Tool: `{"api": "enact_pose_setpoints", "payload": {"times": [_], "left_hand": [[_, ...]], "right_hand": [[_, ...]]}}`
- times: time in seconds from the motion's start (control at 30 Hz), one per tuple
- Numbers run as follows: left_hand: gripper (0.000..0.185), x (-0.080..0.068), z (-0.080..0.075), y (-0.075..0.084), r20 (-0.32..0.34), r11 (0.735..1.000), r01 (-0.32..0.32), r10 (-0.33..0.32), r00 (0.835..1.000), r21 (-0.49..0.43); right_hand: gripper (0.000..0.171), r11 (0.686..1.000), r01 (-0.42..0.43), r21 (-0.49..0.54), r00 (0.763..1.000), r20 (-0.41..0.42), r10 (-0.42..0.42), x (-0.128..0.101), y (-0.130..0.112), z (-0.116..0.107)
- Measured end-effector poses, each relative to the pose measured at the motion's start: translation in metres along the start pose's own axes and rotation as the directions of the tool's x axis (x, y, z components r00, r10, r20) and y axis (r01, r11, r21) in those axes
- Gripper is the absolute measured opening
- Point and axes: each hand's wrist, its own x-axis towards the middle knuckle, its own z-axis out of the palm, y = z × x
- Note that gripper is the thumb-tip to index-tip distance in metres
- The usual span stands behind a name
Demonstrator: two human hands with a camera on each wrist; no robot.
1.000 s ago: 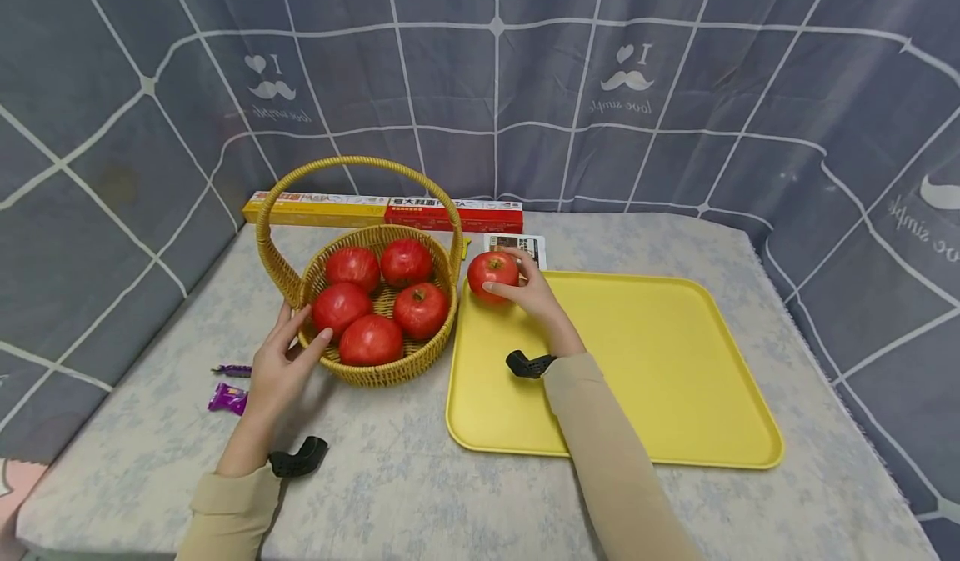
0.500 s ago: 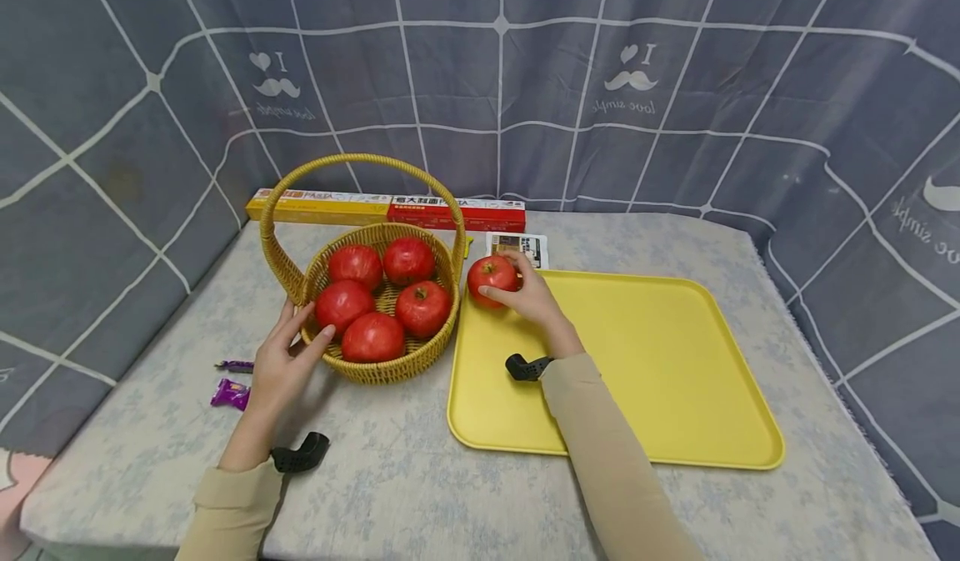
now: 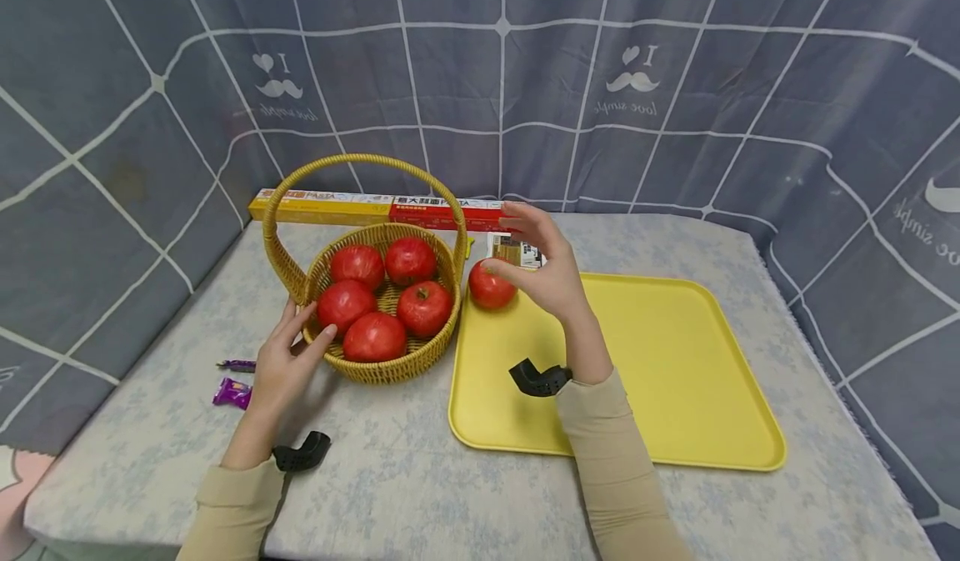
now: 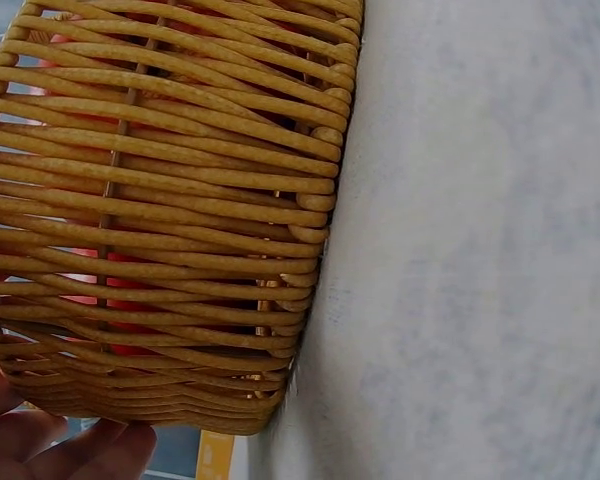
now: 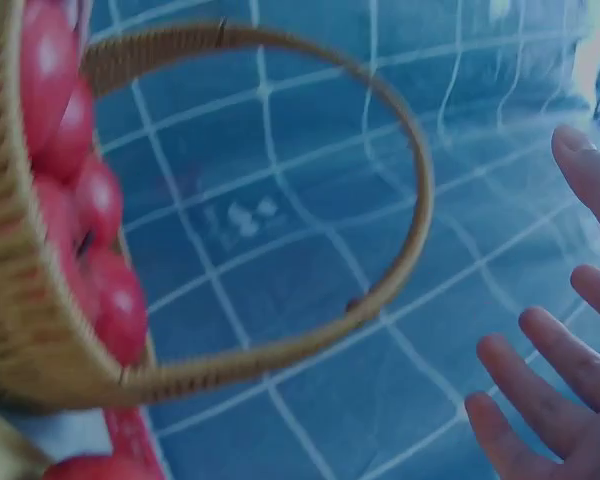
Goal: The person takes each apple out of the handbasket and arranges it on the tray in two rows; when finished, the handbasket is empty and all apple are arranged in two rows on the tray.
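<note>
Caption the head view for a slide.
Left hand at a basket of five apples, right hand near an apple on a yellow tray.

Curtain (image 3: 450,77): grey-blue, white grid, top and both sides
Tablecloth (image 3: 405,478): pale, blue-mottled, lower centre
Pink patch (image 3: 18,494): lower left edge

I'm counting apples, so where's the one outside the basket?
In the head view, that apple sits in the far left corner of the yellow tray, just right of the basket.

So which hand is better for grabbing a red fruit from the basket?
Probably the right hand: it's empty and hovers over the yellow tray, close to the basket. The left hand touches the basket's side, perhaps steadying it.
</note>
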Motion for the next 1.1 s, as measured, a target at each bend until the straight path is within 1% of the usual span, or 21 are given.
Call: {"api": "enact_pose_setpoints", "payload": {"times": [0.07,0.1,0.17,0.23,0.33,0.43,0.57,0.67,0.77,0.93,1.03,1.1], "left_hand": [[0.059,0.0,0.0,0.0,-0.003,1.0,-0.007,0.007,1.0,0.0],[0.059,0.0,0.0,0.0,-0.003,1.0,-0.011,0.011,1.0,-0.003],[0.059,0.0,-0.001,0.0,-0.005,1.0,-0.02,0.02,1.0,-0.013],[0.059,0.0,-0.001,0.0,-0.003,1.0,-0.02,0.02,1.0,-0.018],[0.059,-0.001,-0.001,0.0,0.002,1.0,-0.013,0.013,1.0,-0.012],[0.06,0.0,-0.001,0.0,0.006,1.0,-0.005,0.005,1.0,-0.002],[0.061,-0.001,0.0,-0.001,0.009,1.0,-0.002,0.002,1.0,0.018],[0.061,-0.001,0.0,-0.003,0.009,0.999,-0.005,0.005,1.0,0.034],[0.061,-0.002,0.0,-0.003,0.009,0.999,-0.01,0.01,1.0,0.035],[0.061,0.0,0.0,-0.002,0.007,0.999,-0.014,0.014,1.0,0.037],[0.061,0.0,0.0,-0.002,0.006,0.999,-0.016,0.016,1.0,0.036],[0.06,-0.001,0.0,-0.002,0.007,0.999,-0.018,0.018,1.0,0.027]], "right_hand": [[0.068,0.997,0.039,0.066,0.998,0.048,-0.043,0.0,-0.01,0.005],[0.068,0.995,0.043,0.09,0.996,0.074,-0.05,0.0,-0.013,0.009],[0.068,0.994,0.018,0.108,0.992,0.126,-0.032,0.0,-0.018,0.018],[0.067,0.995,-0.027,0.095,0.985,0.172,0.01,0.0,-0.017,0.028],[0.065,0.995,-0.095,0.034,0.97,0.229,0.085,-0.002,-0.012,0.044],[0.064,0.991,-0.135,-0.01,0.951,0.281,0.133,-0.004,-0.001,0.057],[0.065,0.984,-0.177,-0.02,0.923,0.344,0.173,-0.009,0.019,0.072],[0.067,0.975,-0.214,-0.056,0.894,0.39,0.218,-0.013,0.032,0.08],[0.065,0.965,-0.229,-0.127,0.863,0.433,0.261,-0.013,0.04,0.086],[0.06,0.957,-0.162,-0.242,0.818,0.509,0.267,-0.001,0.049,0.091],[0.061,0.954,-0.125,-0.271,0.777,0.572,0.264,0.009,0.052,0.092],[0.062,0.955,-0.116,-0.273,0.745,0.612,0.266,0.015,0.055,0.094]]}}
